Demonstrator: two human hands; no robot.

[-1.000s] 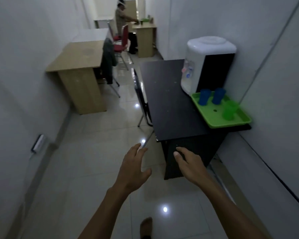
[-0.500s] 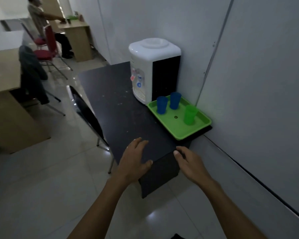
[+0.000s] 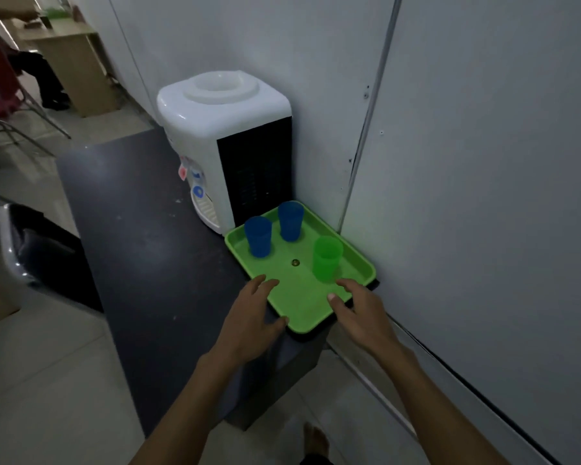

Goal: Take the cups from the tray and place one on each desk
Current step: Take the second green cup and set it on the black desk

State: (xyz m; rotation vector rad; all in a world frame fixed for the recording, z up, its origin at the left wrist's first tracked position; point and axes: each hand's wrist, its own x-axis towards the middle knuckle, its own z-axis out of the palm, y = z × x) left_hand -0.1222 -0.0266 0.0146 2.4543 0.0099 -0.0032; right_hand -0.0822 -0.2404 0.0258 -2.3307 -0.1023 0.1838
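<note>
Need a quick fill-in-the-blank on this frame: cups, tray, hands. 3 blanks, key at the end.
1. The green tray holds ___ cups.
2. The cup nearest the right hand is coloured ___.
3. The tray sits on the dark desk right beside a white water ___.
The left hand holds nothing.

Missing words: three; green; dispenser

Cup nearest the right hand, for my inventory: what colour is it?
Green cup, same shade as the tray; head view.
</note>
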